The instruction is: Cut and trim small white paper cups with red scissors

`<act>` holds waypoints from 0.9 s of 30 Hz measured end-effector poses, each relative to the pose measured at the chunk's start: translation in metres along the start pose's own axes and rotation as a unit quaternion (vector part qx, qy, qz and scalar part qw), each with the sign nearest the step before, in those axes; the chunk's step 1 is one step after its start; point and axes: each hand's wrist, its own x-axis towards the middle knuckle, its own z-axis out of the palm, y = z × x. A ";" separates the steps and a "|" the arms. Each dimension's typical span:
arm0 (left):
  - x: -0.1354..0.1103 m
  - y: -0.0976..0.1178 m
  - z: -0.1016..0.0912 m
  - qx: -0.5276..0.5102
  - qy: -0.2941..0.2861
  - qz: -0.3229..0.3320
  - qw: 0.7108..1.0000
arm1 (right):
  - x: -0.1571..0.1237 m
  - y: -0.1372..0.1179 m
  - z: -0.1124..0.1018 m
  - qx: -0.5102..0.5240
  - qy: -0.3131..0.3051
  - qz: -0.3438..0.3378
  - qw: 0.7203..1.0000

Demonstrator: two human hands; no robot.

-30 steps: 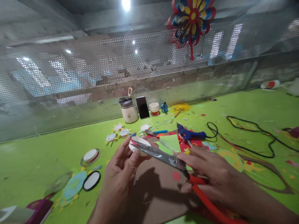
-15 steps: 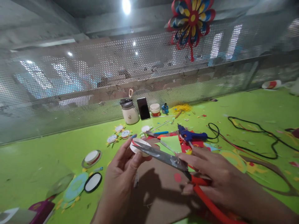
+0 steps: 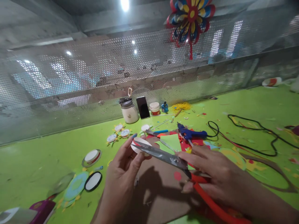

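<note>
My left hand (image 3: 122, 175) pinches a small white paper disc with a red edge (image 3: 139, 144) between thumb and fingers. My right hand (image 3: 218, 179) grips large scissors with red handles (image 3: 168, 158); the steel blades reach left to the disc and lie across its lower edge. Both hands hover over a brown cardboard sheet (image 3: 158, 193) on the green table (image 3: 46, 149).
A blue glue gun (image 3: 190, 134) with a black cord (image 3: 252, 137) lies behind, on red and green paper pieces (image 3: 173, 142). A white jar (image 3: 129, 111), phone (image 3: 142, 107) and small pots stand by the perforated metal wall. Round cutouts (image 3: 92, 182) lie left. A paper pinwheel (image 3: 189, 17) hangs above.
Hands, disc and scissors keep almost the same pose; the view has shifted only slightly.
</note>
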 end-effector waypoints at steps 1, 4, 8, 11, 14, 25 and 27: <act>0.000 0.000 0.000 0.004 -0.001 0.000 1.000 | 0.000 0.000 0.000 0.003 0.000 0.001 1.000; 0.000 -0.001 0.000 0.006 -0.011 0.003 1.000 | -0.003 0.001 0.002 0.008 0.004 0.009 1.000; -0.002 0.000 0.001 0.010 0.004 0.012 1.000 | -0.007 0.003 0.006 0.005 -0.009 0.020 1.000; -0.001 0.000 0.000 0.018 -0.009 0.013 1.000 | -0.007 0.003 0.005 0.005 -0.014 0.019 1.000; 0.001 -0.002 -0.002 0.008 -0.023 0.006 1.000 | -0.006 0.003 0.004 -0.002 -0.012 0.007 1.000; 0.005 -0.007 -0.003 -0.001 -0.026 0.010 1.000 | -0.011 0.006 0.006 0.003 -0.015 -0.001 1.000; 0.006 -0.007 -0.004 -0.025 -0.021 0.001 0.999 | -0.010 0.007 0.009 0.022 -0.011 0.017 1.000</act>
